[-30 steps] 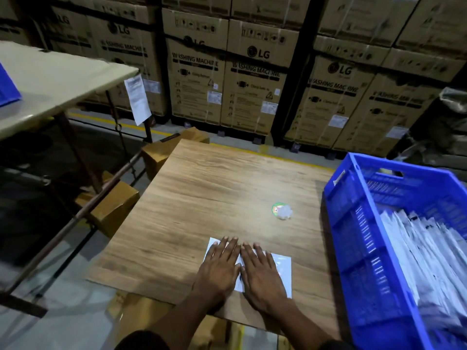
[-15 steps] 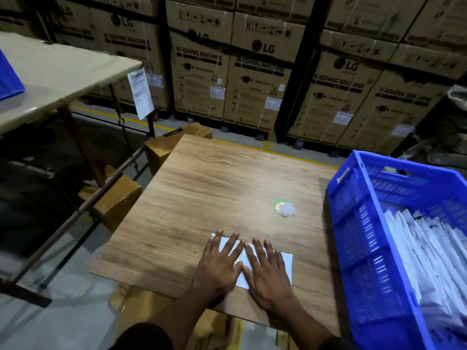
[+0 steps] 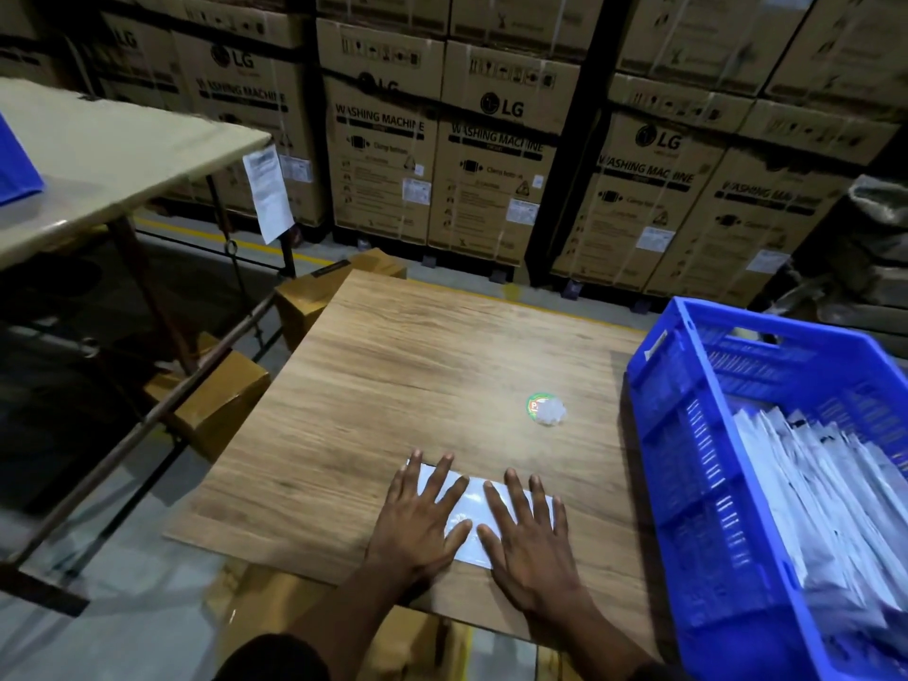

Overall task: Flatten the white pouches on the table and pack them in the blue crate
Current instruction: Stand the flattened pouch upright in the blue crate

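One white pouch (image 3: 470,513) lies flat near the front edge of the wooden table (image 3: 417,366). My left hand (image 3: 421,516) presses on its left half with straight, spread fingers. My right hand (image 3: 530,533) presses on its right half the same way, and most of the pouch is hidden under both palms. The blue crate (image 3: 688,435) stands against the table's right side. Several white pouches (image 3: 830,493) are stacked on edge inside it.
A small round green sticker with a crumpled clear scrap (image 3: 544,409) lies on the table beyond my right hand. A pale table (image 3: 113,154) with a hanging paper stands at the left, small cartons (image 3: 221,410) below it. Stacked washing machine boxes (image 3: 491,179) fill the back.
My two hands have slid apart along the pouch, the left going left and the right going right, so more white shows between them. The view has tilted slightly.
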{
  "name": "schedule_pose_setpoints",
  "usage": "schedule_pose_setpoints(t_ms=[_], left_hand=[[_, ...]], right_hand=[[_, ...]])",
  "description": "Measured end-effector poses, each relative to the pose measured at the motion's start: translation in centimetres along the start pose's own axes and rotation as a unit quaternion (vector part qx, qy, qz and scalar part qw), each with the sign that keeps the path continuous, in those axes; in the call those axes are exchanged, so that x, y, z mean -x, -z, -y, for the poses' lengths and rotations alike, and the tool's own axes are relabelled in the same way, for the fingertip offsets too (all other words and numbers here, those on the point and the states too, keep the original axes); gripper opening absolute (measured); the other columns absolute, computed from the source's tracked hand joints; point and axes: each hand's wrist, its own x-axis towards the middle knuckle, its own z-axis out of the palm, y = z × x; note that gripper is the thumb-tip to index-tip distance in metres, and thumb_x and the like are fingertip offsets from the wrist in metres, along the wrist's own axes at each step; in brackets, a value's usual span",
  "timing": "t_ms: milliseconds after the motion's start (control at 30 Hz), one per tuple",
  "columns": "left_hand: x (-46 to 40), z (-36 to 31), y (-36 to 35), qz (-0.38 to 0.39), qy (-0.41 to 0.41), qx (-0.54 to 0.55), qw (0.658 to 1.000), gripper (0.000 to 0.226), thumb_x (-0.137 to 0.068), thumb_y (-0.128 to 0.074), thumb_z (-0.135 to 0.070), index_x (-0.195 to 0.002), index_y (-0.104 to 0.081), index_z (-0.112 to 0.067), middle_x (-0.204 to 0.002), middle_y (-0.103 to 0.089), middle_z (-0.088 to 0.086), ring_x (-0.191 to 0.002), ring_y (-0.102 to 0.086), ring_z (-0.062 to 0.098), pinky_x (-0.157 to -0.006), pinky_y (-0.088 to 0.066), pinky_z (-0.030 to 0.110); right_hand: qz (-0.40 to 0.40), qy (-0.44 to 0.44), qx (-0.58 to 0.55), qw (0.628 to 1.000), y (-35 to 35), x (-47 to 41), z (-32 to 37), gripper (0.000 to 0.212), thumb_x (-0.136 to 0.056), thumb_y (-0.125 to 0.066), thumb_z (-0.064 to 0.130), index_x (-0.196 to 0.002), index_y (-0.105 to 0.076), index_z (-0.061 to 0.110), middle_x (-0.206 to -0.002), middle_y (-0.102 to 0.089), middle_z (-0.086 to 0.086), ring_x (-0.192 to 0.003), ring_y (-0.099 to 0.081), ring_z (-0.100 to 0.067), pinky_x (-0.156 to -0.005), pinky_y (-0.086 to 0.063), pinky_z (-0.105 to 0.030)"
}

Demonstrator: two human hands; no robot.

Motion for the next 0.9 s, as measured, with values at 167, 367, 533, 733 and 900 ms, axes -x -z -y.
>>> schedule_pose_setpoints(t_ms=[167, 367, 533, 733, 900], left_hand=[[0.6, -0.3, -0.1, -0.045, 0.009, 0.017, 0.999, 0.058, -0.098, -0.048, -0.056, -0.149, -0.051, -0.028, -0.161, -0.037, 0.013, -0.146, -0.032, 0.045, -0.115, -0.028, 0.06], [1.0, -0.4, -0.2, -0.082, 0.023, 0.021, 0.996, 0.053, -0.098, -0.05, -0.054, -0.142, -0.06, -0.025, -0.143, -0.056, 0.014, -0.125, -0.054, 0.049, -0.106, -0.04, 0.063], [1.3, -0.3, 0.3, -0.031, 0.021, 0.022, 0.999, 0.063, -0.102, -0.032, -0.06, -0.153, -0.045, -0.026, -0.156, -0.044, 0.01, -0.142, -0.037, 0.049, -0.113, -0.031, 0.065], [1.2, -0.4, 0.7, 0.017, 0.033, 0.022, 0.999, 0.065, -0.101, -0.03, -0.062, -0.154, -0.042, -0.028, -0.162, -0.036, 0.006, -0.146, -0.031, 0.047, -0.115, -0.028, 0.064], [1.0, 0.0, 0.4, 0.019, 0.029, 0.018, 0.999, 0.065, -0.096, -0.043, -0.061, -0.154, -0.042, -0.031, -0.163, -0.034, 0.005, -0.148, -0.03, 0.046, -0.116, -0.025, 0.064]], right_hand=[[0.0, -0.006, 0.009, 1.0, -0.5, -0.3, -0.3, 0.055, -0.105, -0.017, 0.053, -0.158, -0.017, 0.038, -0.167, -0.005, 0.008, -0.153, -0.009, -0.028, -0.117, -0.006, -0.051], [-0.011, -0.007, 0.01, 1.0, -0.8, -0.3, -0.3, 0.055, -0.104, -0.022, 0.052, -0.157, -0.022, 0.035, -0.166, -0.014, 0.005, -0.152, -0.017, -0.029, -0.116, -0.012, -0.052], [-0.012, -0.016, -0.002, 1.0, -0.6, -0.2, -0.2, 0.056, -0.104, -0.02, 0.055, -0.156, -0.027, 0.034, -0.166, -0.015, 0.007, -0.153, -0.014, -0.026, -0.117, -0.013, -0.054], [0.01, -0.018, 0.002, 1.0, -0.1, -0.2, 0.2, 0.058, -0.104, -0.017, 0.056, -0.155, -0.031, 0.031, -0.165, -0.02, 0.004, -0.152, -0.018, -0.029, -0.117, -0.015, -0.056], [0.016, 0.002, -0.058, 0.998, 0.6, -0.2, 0.4, 0.067, -0.1, -0.023, 0.061, -0.158, -0.016, 0.028, -0.167, 0.009, 0.008, -0.153, 0.015, -0.022, -0.116, 0.01, -0.053]])
